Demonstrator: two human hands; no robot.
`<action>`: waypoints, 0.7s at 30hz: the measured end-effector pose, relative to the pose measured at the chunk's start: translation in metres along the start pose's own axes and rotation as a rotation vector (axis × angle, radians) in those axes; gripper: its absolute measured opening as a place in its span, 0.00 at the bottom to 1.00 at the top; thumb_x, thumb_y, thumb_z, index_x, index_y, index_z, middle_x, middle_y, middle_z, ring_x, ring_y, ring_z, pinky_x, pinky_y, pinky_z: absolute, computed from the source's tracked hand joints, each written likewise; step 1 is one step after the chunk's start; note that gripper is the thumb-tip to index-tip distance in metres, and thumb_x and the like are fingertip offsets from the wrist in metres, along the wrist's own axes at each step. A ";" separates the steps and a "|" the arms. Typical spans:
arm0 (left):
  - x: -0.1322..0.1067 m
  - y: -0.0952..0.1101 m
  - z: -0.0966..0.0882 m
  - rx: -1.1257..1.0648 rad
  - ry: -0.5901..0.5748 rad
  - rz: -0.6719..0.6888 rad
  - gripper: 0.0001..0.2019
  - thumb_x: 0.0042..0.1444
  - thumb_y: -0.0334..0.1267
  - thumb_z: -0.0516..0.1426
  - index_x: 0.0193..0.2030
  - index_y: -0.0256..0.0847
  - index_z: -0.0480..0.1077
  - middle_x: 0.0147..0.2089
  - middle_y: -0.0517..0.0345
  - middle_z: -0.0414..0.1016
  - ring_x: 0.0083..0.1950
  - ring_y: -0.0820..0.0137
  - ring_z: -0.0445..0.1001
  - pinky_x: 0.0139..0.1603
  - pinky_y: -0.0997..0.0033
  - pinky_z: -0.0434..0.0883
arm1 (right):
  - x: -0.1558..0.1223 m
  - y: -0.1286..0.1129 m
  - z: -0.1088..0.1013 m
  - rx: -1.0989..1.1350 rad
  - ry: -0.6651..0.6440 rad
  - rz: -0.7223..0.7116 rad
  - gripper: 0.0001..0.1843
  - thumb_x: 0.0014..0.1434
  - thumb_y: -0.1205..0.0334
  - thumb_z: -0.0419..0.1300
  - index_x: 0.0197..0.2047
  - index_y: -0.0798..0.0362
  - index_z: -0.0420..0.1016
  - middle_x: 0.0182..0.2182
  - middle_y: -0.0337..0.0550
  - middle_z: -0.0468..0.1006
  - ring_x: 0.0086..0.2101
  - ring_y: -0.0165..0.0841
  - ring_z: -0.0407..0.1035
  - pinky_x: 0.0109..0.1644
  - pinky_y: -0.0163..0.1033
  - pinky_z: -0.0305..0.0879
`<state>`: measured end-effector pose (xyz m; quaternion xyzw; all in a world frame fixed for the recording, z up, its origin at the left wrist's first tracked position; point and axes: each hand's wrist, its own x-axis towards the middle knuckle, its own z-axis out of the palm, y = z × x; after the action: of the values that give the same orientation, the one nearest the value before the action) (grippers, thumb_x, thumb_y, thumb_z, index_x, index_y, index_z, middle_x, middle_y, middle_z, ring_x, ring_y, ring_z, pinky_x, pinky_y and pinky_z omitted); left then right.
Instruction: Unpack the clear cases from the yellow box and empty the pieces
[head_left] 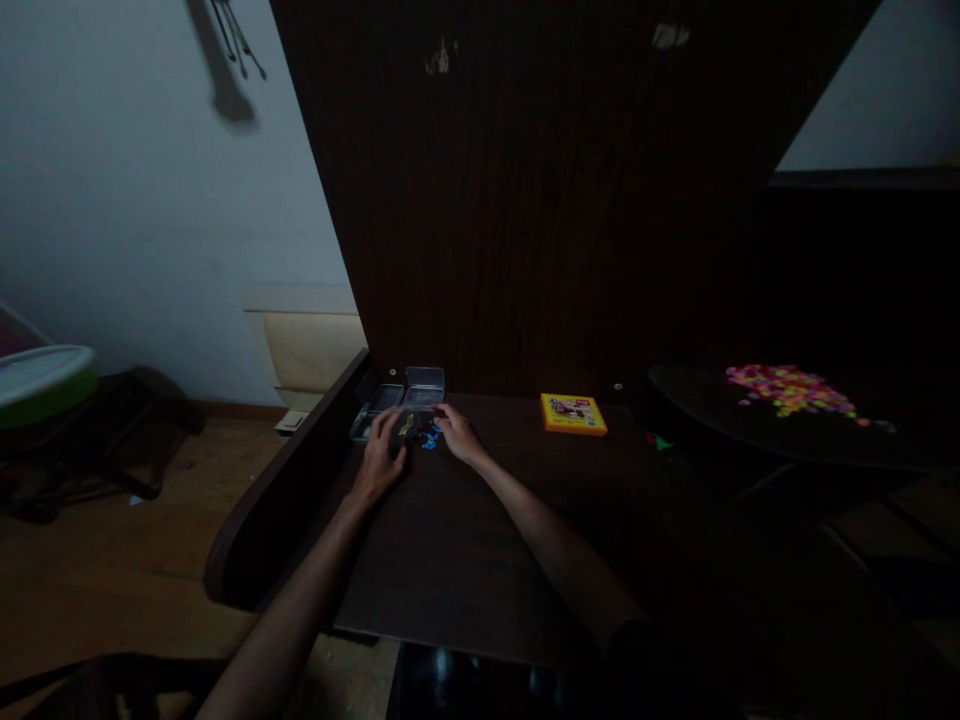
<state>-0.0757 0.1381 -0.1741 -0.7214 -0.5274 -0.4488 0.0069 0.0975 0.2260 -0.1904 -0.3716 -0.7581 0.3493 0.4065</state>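
To the left of the pile of small blue pieces (429,436), which is set on the dark table (435,540), the left hand (381,462) is held palm down. Its fingers are bent and spread, with the thumb set apart from them; whether anything is gripped cannot be told. Clear plastic cases (387,396) are seen beyond this hand, left of the pile, and are partly covered by its fingers. The left forearm (315,580) is slanted up toward the pile from the near left and is cut off by the lower edge of the view. Between the hands, at the pile, a pale yellowish piece (408,428) is made out only dimly.

A clear case with its lid raised (425,378) is placed behind the pile. Just right of the pile, the right hand (461,440) is stretched inward with fingers bent; its fingertips are blurred against clear plastic, so its grip cannot be told. The right forearm (540,520) is angled toward the pile from the near right, its upper part lost in shadow. Farther right of the pile, a yellow box (574,413) is laid flat.
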 end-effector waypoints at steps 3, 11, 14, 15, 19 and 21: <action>-0.001 -0.002 0.001 0.023 -0.080 0.046 0.28 0.57 0.28 0.52 0.65 0.41 0.58 0.65 0.42 0.58 0.66 0.56 0.61 0.65 0.49 0.63 | -0.001 -0.002 0.001 -0.028 -0.056 -0.051 0.17 0.61 0.70 0.51 0.53 0.56 0.69 0.53 0.49 0.71 0.54 0.35 0.64 0.62 0.43 0.58; -0.001 -0.004 0.002 0.077 -0.232 0.165 0.26 0.61 0.25 0.49 0.66 0.42 0.60 0.69 0.42 0.56 0.70 0.57 0.56 0.66 0.50 0.63 | -0.001 0.001 0.002 -0.115 -0.117 -0.133 0.21 0.60 0.73 0.51 0.55 0.55 0.70 0.55 0.51 0.69 0.57 0.36 0.61 0.65 0.46 0.54; -0.001 -0.003 0.000 0.076 -0.279 0.220 0.28 0.60 0.23 0.48 0.66 0.43 0.60 0.70 0.44 0.55 0.72 0.58 0.53 0.67 0.49 0.61 | -0.001 0.004 0.002 -0.094 -0.103 -0.167 0.21 0.59 0.73 0.52 0.55 0.54 0.70 0.54 0.51 0.70 0.55 0.36 0.63 0.63 0.46 0.58; -0.001 -0.003 0.000 0.070 -0.291 0.243 0.28 0.59 0.22 0.48 0.66 0.44 0.60 0.70 0.44 0.55 0.72 0.58 0.52 0.67 0.49 0.61 | -0.001 0.005 0.002 -0.081 -0.097 -0.187 0.20 0.60 0.72 0.52 0.55 0.54 0.71 0.53 0.51 0.70 0.55 0.36 0.64 0.62 0.46 0.59; 0.000 -0.001 -0.004 0.031 -0.303 0.322 0.30 0.57 0.19 0.47 0.65 0.43 0.62 0.71 0.45 0.54 0.73 0.56 0.50 0.67 0.47 0.59 | -0.001 0.010 0.002 -0.060 -0.091 -0.225 0.18 0.61 0.70 0.53 0.53 0.54 0.72 0.52 0.52 0.72 0.54 0.37 0.65 0.61 0.47 0.60; 0.001 0.001 -0.005 0.015 -0.307 0.333 0.31 0.56 0.19 0.47 0.65 0.44 0.62 0.70 0.46 0.55 0.73 0.56 0.50 0.67 0.47 0.59 | -0.002 0.012 0.002 -0.067 -0.092 -0.220 0.19 0.60 0.70 0.53 0.54 0.55 0.73 0.52 0.53 0.71 0.54 0.37 0.65 0.62 0.47 0.59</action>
<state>-0.0781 0.1360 -0.1701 -0.8583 -0.3992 -0.3225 0.0057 0.1000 0.2298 -0.2019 -0.2831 -0.8232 0.2938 0.3947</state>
